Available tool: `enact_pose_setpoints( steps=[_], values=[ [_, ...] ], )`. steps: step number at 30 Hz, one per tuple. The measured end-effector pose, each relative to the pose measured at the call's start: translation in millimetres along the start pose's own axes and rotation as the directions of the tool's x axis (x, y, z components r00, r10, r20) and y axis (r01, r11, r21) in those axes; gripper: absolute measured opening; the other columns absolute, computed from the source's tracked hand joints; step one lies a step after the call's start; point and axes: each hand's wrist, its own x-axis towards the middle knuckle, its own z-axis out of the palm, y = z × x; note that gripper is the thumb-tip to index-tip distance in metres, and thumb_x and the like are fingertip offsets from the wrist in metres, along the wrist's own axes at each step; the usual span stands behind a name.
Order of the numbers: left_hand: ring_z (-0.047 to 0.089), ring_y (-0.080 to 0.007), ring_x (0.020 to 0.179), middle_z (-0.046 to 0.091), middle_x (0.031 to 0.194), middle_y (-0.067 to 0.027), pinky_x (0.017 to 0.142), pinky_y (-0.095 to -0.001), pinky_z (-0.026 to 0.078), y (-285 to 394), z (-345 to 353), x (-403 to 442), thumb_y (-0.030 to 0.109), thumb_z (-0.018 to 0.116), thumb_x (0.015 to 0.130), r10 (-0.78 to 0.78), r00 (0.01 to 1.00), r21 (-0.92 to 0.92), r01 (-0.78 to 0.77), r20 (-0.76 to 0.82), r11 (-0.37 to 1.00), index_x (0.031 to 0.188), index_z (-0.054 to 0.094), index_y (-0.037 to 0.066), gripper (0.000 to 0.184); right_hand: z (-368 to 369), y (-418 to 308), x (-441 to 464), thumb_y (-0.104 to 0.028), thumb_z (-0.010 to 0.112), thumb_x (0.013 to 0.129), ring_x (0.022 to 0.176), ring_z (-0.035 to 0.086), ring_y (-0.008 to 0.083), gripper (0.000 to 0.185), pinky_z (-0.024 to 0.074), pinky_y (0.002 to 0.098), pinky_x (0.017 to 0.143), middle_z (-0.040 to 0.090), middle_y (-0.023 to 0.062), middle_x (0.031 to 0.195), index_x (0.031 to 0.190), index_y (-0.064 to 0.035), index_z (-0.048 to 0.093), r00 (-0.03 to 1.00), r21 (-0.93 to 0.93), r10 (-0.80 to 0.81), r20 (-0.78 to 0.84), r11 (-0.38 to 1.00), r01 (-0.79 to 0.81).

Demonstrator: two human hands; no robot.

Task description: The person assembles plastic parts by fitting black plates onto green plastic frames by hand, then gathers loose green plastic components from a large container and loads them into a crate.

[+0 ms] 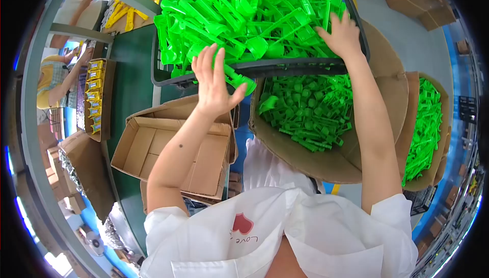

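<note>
Bright green plastic pieces (pixel 244 13) fill a black crate (pixel 305 67) at the top centre. At the crate's front left edge is my left hand (pixel 214 82), fingers spread, with a green piece (pixel 238 80) just beside it; whether they touch I cannot tell. My right hand (pixel 342 36) lies over the pieces at the crate's right side, its fingers apart and nothing gripped in them. Below the crate, a large cardboard box (pixel 379 125) holds more green pieces (pixel 308 110).
An empty cardboard tray (pixel 204 173) rests on the green table (pixel 132 59) at left. Farther left stands a box of yellow packs (pixel 94 94), near a person (pixel 56 82). Another box of green pieces (pixel 424 130) is at right. Yellow pieces (pixel 122 16) lie at upper left.
</note>
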Motion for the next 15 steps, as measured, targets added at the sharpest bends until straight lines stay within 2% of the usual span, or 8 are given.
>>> enact_pose_setpoints(
  steps=[1,2,3,5,6,9,13,15],
  values=[
    [0.029,-0.0411,0.121,0.030,0.133,-0.0239,0.100,-0.0566,0.019,3.6,8.2,-1.2,0.037,0.068,0.068,0.032,0.997,-0.007,-0.032,-0.063,0.999,0.132,0.029,-0.003,0.085,-13.9,-10.5,-1.2,-0.032,0.060,0.080,0.109,0.047,0.0400,0.049,0.0379,0.0460,0.090,0.047,0.0265,0.120,0.116,0.0008,0.050,0.997,-0.092,-0.022,-0.080,0.996,0.014],
    [0.030,-0.0408,0.121,0.030,0.133,-0.0236,0.100,-0.0561,0.019,2.4,13.6,-4.5,0.037,0.067,0.069,0.011,0.994,-0.006,-0.012,-0.108,1.000,0.132,0.031,-0.003,0.083,-28.4,-25.3,-12.0,-0.016,0.060,0.076,0.095,0.054,0.0342,0.031,0.0420,0.0429,0.080,0.054,0.0204,0.107,0.103,-0.0009,0.055,0.929,0.013,-0.124,-0.350,0.990,0.137],
    [0.030,-0.0405,0.120,0.030,0.132,-0.0233,0.100,-0.0556,0.019,1.2,16.7,-6.7,0.037,0.067,0.070,-0.007,0.988,-0.002,0.007,-0.156,1.000,0.131,0.032,-0.004,0.081,-40.0,-45.9,-34.3,-0.011,0.057,0.077,0.085,0.057,0.0315,0.017,0.0434,0.0406,0.075,0.059,0.0146,0.093,0.092,-0.0029,0.056,0.928,0.223,-0.077,-0.364,0.960,0.168],
    [0.028,-0.0412,0.122,0.030,0.134,-0.0228,0.101,-0.0550,0.020,1.5,7.6,-4.8,0.034,0.065,0.073,-0.035,0.999,0.027,0.036,-0.038,0.999,0.132,0.034,-0.001,0.074,-38.0,-83.6,-88.3,-0.006,0.058,0.075,0.071,0.057,0.0301,0.007,0.0454,0.0384,0.064,0.058,0.0109,0.076,0.080,-0.0054,0.054,0.961,0.533,-0.037,-0.275,0.826,0.185],
    [0.028,-0.0415,0.122,0.029,0.135,-0.0225,0.101,-0.0547,0.020,-0.2,3.0,-3.9,0.032,0.064,0.075,-0.048,0.999,0.043,0.047,0.019,0.998,0.132,0.035,0.001,0.071,-32.8,-96.9,-116.2,-0.005,0.059,0.075,0.072,0.057,0.0300,0.007,0.0461,0.0367,0.061,0.058,0.0112,0.077,0.080,-0.0053,0.054,0.996,0.608,0.004,-0.092,0.792,0.053],
    [0.029,-0.0399,0.123,0.032,0.135,-0.0187,0.100,-0.0555,0.024,-19.8,0.2,-11.3,0.030,0.066,0.074,0.095,0.916,0.156,-0.167,0.389,0.973,0.131,0.043,0.013,0.063,-0.6,-97.4,-180.7,-0.005,0.058,0.075,0.066,0.058,0.0303,0.010,0.0470,0.0382,0.057,0.058,0.0111,0.078,0.085,-0.0052,0.056,0.979,0.602,0.007,0.203,0.788,-0.131],
    [0.035,-0.0343,0.121,0.030,0.139,-0.0123,0.098,-0.0477,0.035,-51.1,3.5,-20.4,0.011,0.066,0.067,0.162,0.895,0.190,-0.260,0.415,0.947,0.132,0.043,0.022,0.070,15.3,-91.0,-208.3,-0.007,0.056,0.076,0.069,0.059,0.0301,0.010,0.0477,0.0394,0.060,0.059,0.0108,0.080,0.087,-0.0055,0.057,0.917,0.629,-0.017,0.399,0.732,-0.260],
    [0.036,-0.0341,0.121,0.031,0.138,-0.0116,0.099,-0.0443,0.036,-49.5,3.2,-19.8,0.003,0.063,0.065,0.159,0.908,0.188,-0.247,0.388,0.951,0.131,0.043,0.019,0.071,16.4,-95.3,-199.0,-0.008,0.056,0.076,0.074,0.059,0.0297,0.013,0.0478,0.0399,0.064,0.059,0.0104,0.082,0.088,-0.0050,0.057,0.940,0.643,-0.071,0.333,0.747,-0.171]
  ],
)
